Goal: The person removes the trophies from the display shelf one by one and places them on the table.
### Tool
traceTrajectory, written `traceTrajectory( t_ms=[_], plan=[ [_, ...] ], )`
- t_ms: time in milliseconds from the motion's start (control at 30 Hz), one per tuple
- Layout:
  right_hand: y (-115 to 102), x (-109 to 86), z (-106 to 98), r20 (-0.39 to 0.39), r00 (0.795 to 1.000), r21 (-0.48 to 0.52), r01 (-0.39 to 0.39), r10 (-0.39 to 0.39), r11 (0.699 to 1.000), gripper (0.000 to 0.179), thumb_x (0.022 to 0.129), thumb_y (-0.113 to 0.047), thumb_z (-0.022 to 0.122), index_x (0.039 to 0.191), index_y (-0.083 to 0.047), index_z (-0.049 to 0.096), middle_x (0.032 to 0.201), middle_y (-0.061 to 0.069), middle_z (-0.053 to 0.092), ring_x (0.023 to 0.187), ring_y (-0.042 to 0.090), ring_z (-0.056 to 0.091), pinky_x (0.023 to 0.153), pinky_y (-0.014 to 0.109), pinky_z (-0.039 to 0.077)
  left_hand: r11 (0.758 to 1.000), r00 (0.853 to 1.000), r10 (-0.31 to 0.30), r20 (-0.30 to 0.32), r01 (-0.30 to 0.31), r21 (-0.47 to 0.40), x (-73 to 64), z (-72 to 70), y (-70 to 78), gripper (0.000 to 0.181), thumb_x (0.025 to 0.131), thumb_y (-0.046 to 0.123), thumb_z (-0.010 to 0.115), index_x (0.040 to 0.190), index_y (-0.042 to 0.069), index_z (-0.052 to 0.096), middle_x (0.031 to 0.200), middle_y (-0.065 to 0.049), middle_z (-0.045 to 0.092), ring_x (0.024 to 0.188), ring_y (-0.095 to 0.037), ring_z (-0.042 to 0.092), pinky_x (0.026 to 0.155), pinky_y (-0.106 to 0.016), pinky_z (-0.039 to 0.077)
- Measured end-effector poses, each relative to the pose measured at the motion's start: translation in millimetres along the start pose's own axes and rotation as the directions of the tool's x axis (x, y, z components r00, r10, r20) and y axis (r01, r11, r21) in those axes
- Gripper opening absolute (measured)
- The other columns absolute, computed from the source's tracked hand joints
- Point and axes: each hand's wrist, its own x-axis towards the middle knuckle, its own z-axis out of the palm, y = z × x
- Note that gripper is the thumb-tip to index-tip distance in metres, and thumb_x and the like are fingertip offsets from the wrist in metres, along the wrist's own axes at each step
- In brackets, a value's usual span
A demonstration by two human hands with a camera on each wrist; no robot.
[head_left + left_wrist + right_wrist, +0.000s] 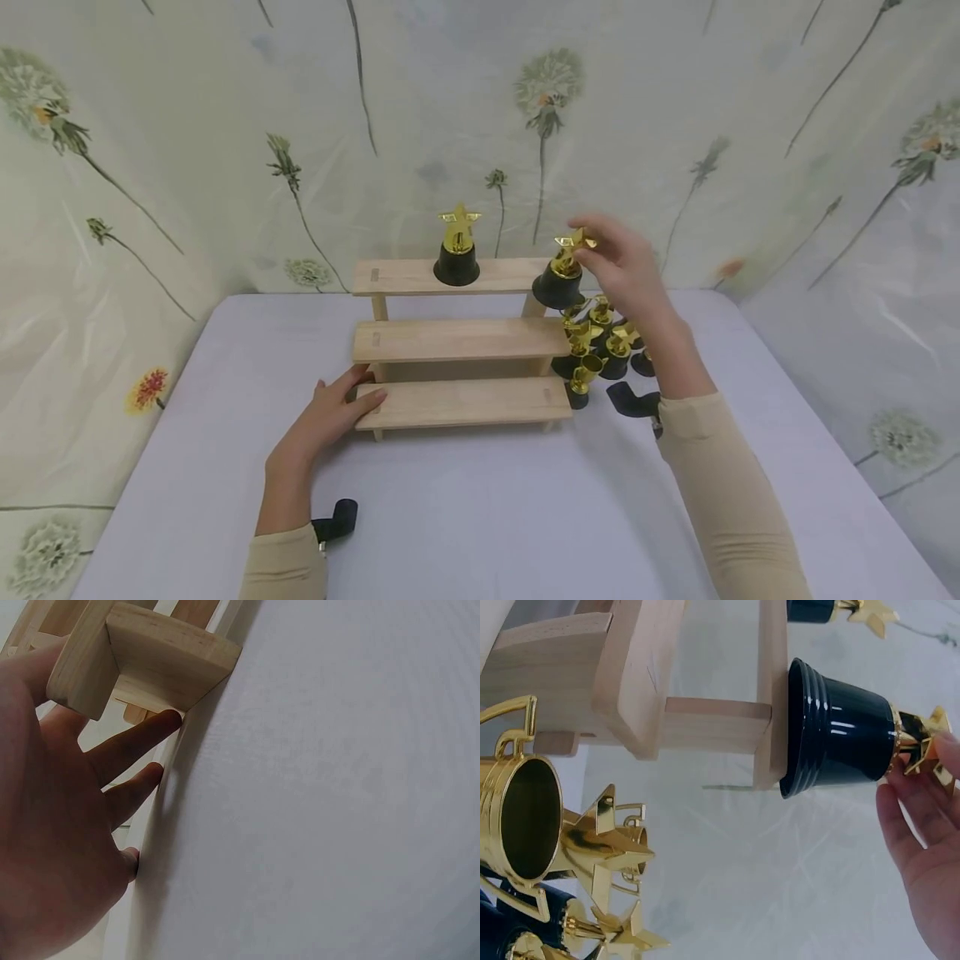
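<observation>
In the head view, my right hand (618, 262) pinches the gold star of a trophy (558, 285) with a black base. This trophy is slightly tilted, its base (840, 727) right at the right end of the top shelf board (772, 690). Another star trophy (457, 258) stands upright near the middle of that board. My left hand (326, 421) rests at the left end of the three-step wooden shelf (461, 404), thumb on top of the lowest board. In the left wrist view, its other fingers (135, 746) spread out straight beside the shelf's leg (172, 656).
Several more gold trophies, including star tops (621, 340) and a cup (587, 372), stand crowded to the right of the shelf. A white cloth covers the table (480, 517). Behind it hangs a curtain (420, 100) printed with dandelions.
</observation>
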Motion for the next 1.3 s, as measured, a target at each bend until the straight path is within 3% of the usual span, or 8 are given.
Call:
traceTrajectory(
  t_ms=[267,500,633,833,1300],
  plan=[
    [1,-6.4,-8,-0.014,1.000,0.027,-0.005,0.006,1.000,0.039,0.093,0.002,0.065,0.130,-0.010,0.064,0.130,0.009,0.066,0.100,-0.005,0.062,0.090,0.011,0.051,1.000,1.000,0.018,0.006,-0.018,0.003,-1.2,-0.6,2.0,0.083,0.093,0.067,0.051,0.158,0.022,0.026,0.160,-0.008,0.038,0.151,-0.053,-0.006,0.118,-0.073,-0.001],
    [4,-13.0,-14,-0.002,0.998,0.004,-0.065,0.065,0.998,0.039,0.094,-0.001,0.064,0.132,-0.013,0.063,0.132,0.004,0.065,0.103,-0.001,0.062,0.091,0.012,0.051,1.000,1.000,-0.011,0.016,0.010,0.011,-1.5,-0.2,2.6,0.084,0.092,0.070,0.049,0.159,0.024,0.025,0.162,-0.007,0.035,0.150,-0.055,-0.007,0.116,-0.075,0.001],
    [5,-16.2,-18,-0.003,0.997,-0.035,-0.081,0.081,0.996,0.039,0.095,-0.004,0.064,0.132,-0.017,0.063,0.133,0.001,0.064,0.109,-0.004,0.060,0.094,0.013,0.051,1.000,1.000,0.002,0.013,-0.002,0.013,-0.9,0.3,2.7,0.084,0.092,0.069,0.049,0.159,0.024,0.026,0.161,-0.008,0.036,0.150,-0.053,-0.005,0.118,-0.073,-0.001],
    [3,-22.1,-22,-0.020,0.997,-0.050,-0.074,0.073,0.996,0.040,0.096,-0.004,0.063,0.132,-0.020,0.063,0.132,0.000,0.065,0.106,-0.005,0.060,0.095,0.012,0.050,1.000,1.000,-0.004,0.016,0.004,0.016,-0.1,-0.1,1.7,0.085,0.092,0.071,0.049,0.159,0.025,0.025,0.162,-0.008,0.034,0.149,-0.055,-0.007,0.116,-0.075,0.001],
    [7,-32.8,-29,-0.060,0.997,-0.022,-0.046,0.045,0.999,0.036,0.094,-0.001,0.064,0.128,-0.013,0.064,0.122,0.005,0.065,0.102,-0.004,0.059,0.093,0.009,0.048,1.000,1.000,-0.016,0.017,0.016,0.012,-3.0,-1.5,4.3,0.083,0.093,0.069,0.048,0.159,0.025,0.024,0.163,-0.009,0.031,0.148,-0.057,-0.008,0.114,-0.078,0.003]
  ],
)
